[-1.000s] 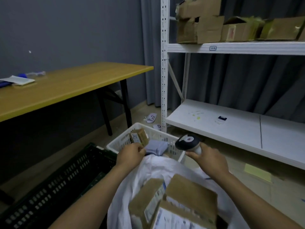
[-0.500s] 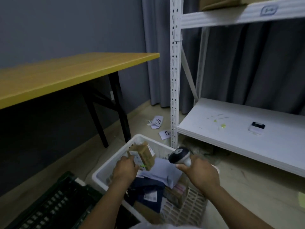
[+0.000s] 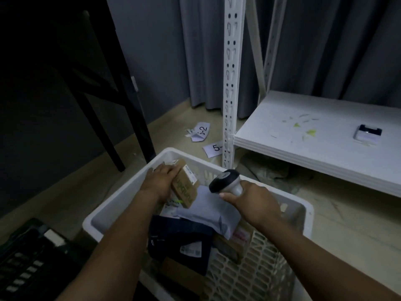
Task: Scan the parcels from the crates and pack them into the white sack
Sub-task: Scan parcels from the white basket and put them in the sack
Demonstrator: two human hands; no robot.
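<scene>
Box [image 3: 184, 186] gripped in left hand [image 3: 159, 181] fingers over crate [image 3: 302, 210]; right hand [image 3: 252, 202] wraps scanner [image 3: 225, 181]. Looks light, stiff; hold by edges.

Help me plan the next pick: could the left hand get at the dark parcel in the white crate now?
Probably not yet: the left hand grips a cardboard box. The dark parcel lies mostly uncovered nearby.

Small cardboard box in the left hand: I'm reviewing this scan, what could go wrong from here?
The left hand holds the small cardboard box tilted over the white crate; it might slip and fall in. The scanner in the right hand hangs near the labelled dark parcel and might read that label instead.
</scene>
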